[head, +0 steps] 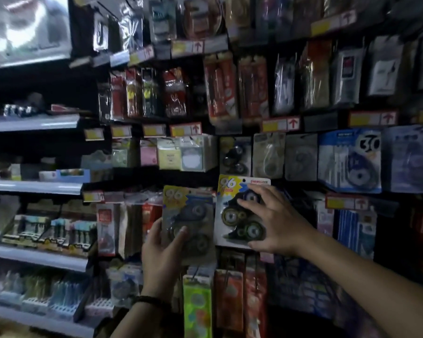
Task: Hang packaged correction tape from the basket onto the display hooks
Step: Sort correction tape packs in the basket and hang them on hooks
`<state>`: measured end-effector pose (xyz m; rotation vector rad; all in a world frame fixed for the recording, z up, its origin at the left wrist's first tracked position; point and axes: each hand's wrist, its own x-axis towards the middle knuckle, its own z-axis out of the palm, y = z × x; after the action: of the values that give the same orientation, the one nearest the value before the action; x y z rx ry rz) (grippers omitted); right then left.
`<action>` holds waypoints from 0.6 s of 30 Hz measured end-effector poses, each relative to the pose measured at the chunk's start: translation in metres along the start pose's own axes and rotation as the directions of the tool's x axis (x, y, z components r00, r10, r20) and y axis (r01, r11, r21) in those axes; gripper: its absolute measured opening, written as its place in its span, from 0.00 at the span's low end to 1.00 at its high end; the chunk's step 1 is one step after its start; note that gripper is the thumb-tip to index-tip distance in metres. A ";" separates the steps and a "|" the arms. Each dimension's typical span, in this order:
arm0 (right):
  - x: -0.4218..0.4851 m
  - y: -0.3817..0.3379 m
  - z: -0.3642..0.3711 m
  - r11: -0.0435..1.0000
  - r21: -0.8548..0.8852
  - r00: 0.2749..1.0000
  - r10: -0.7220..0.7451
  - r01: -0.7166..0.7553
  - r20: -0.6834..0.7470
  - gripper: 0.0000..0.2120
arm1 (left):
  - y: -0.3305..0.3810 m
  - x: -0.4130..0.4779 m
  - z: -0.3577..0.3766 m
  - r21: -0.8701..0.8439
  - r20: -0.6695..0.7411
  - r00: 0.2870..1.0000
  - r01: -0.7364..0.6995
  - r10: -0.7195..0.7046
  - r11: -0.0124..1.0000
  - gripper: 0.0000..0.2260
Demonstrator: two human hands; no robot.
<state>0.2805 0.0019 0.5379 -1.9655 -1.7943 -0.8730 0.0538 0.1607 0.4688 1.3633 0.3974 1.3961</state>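
Two blister packs of correction tape, each marked "96" in yellow, are held up against the dark display wall. My left hand (pixel 162 250) grips the lower edge of the left pack (pixel 189 215), thumb across its front. My right hand (pixel 274 220) holds the right pack (pixel 237 215), fingers spread over its front and thumb under the bottom edge; its punched hang hole sits near the top. Whether either pack is on a hook I cannot tell. The basket is out of view.
Hanging stationery packs fill the wall above, below and to both sides, with yellow price tags (pixel 280 124) along the rails. Blue "30" tape packs (pixel 349 159) hang to the upper right. Grey shelves (pixel 34 186) with small goods run along the left.
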 end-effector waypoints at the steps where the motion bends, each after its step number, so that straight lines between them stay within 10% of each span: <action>1: 0.012 0.003 -0.003 1.000 -0.028 1.000 0.003 -0.003 -0.001 0.49 | 0.002 0.010 0.000 0.028 -0.030 0.999 -0.037 0.038 0.999 0.14; 18: 0.144 0.037 0.001 0.955 -0.295 0.994 -0.012 -0.019 -0.104 0.49 | 0.011 0.098 0.022 0.056 0.050 0.985 -0.168 0.165 0.984 0.15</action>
<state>0.3186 0.1084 0.6346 -2.0515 -1.6797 -1.2832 0.0925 0.2289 0.5329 1.5024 0.3023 1.4972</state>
